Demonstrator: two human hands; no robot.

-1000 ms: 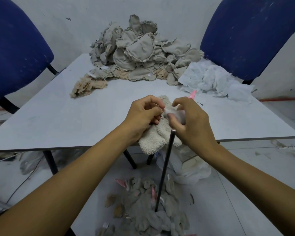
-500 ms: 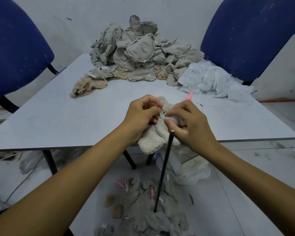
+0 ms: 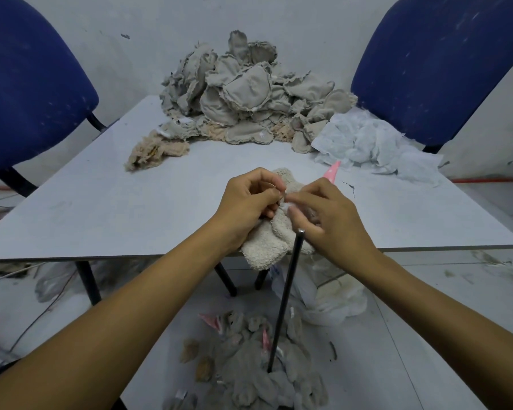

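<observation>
Fleece piece (image 3: 265,253) hangs past the table edge (image 3: 116,250), pinched by left hand (image 3: 246,202) and, apparently, right hand (image 3: 329,220).

Forearms bare; thin ring, perhaps, on left hand (image 3: 249,202).

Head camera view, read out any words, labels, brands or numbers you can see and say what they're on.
Nothing readable in this view.
Small white tags among the grey fabric pieces lying below: too blurred to read.
Cream fluffy piece held by left hand and right hand: no text shows.
</observation>
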